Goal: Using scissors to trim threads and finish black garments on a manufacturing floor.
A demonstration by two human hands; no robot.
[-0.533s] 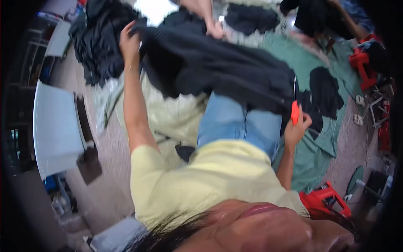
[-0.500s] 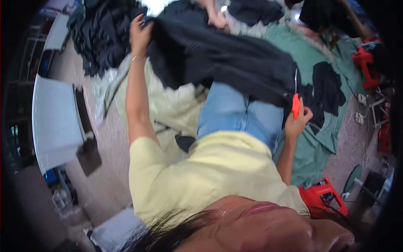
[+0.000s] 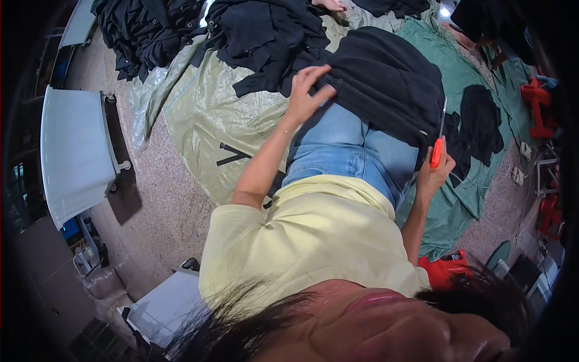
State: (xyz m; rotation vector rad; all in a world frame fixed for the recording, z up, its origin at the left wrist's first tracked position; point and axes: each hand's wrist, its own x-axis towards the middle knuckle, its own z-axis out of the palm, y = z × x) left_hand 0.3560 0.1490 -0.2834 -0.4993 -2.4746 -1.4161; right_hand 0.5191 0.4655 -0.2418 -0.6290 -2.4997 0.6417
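Observation:
A black knitted garment (image 3: 386,72) with a ribbed edge lies across my lap, over my blue jeans (image 3: 332,133). My left hand (image 3: 307,93) rests at the garment's left edge, fingers apart, not visibly gripping the cloth. On the right, my right hand (image 3: 435,174) is closed around an orange-handled tool (image 3: 437,154) with a thin pointed metal blade. The blade points away from me, beside the garment's right side. Whether it has one blade or two I cannot tell.
Piles of black garments (image 3: 256,36) lie ahead on a pale yellow sheet (image 3: 205,114). Green sheeting (image 3: 449,223) spreads to my right, with a smaller black piece (image 3: 480,120) on it. A white wheeled table (image 3: 78,157) stands left. Red stools (image 3: 537,108) are at the right; another person's hand (image 3: 329,5) shows at the top.
My left hand has come down and right, from holding the garment stretched far out to resting at its near edge. The cloth now lies bunched on my lap. The orange-handled tool stays in my right hand.

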